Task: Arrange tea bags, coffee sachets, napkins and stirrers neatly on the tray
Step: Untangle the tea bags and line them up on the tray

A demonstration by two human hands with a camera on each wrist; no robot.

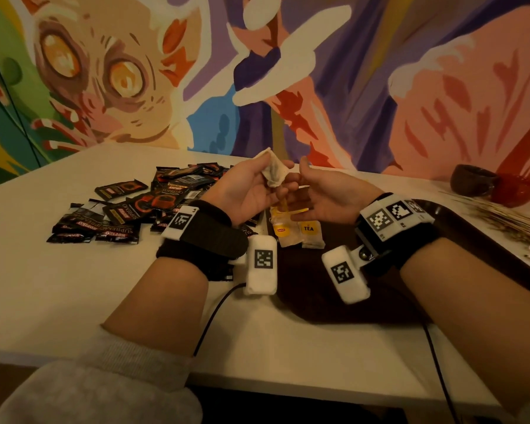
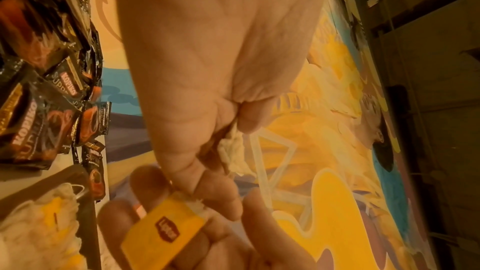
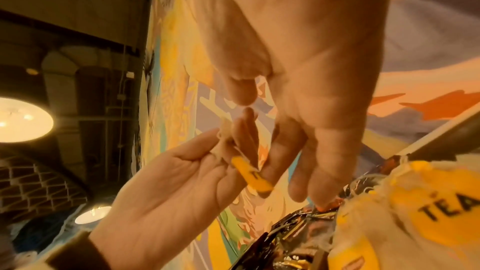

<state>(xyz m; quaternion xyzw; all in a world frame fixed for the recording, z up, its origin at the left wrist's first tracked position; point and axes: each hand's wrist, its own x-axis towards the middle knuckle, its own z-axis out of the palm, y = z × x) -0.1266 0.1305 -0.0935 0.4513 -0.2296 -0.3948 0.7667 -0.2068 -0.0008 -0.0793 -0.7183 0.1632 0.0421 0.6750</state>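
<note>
From the head view, your left hand [image 1: 245, 191] holds a crumpled tea bag [image 1: 274, 172] up over the worktop [image 1: 74, 286], its grip clamped on the bag, while your right hand [image 1: 325, 197] sits just beside it with fingers relaxed and apart. Coffee sachets [image 1: 129, 206] lie heaped to the left, more tea bags [image 1: 300, 231] rest on the dark tray [image 1: 334, 301], and stirrers [image 1: 502, 215] lie far right. At your left wrist, the thumb pinches the bag's paper, and its yellow tag [image 2: 163, 233] lies across your right fingers [image 2: 122, 219]. At your right wrist, that tag [image 3: 252, 174] touches your fingertips [image 3: 280, 151], not gripped.
</note>
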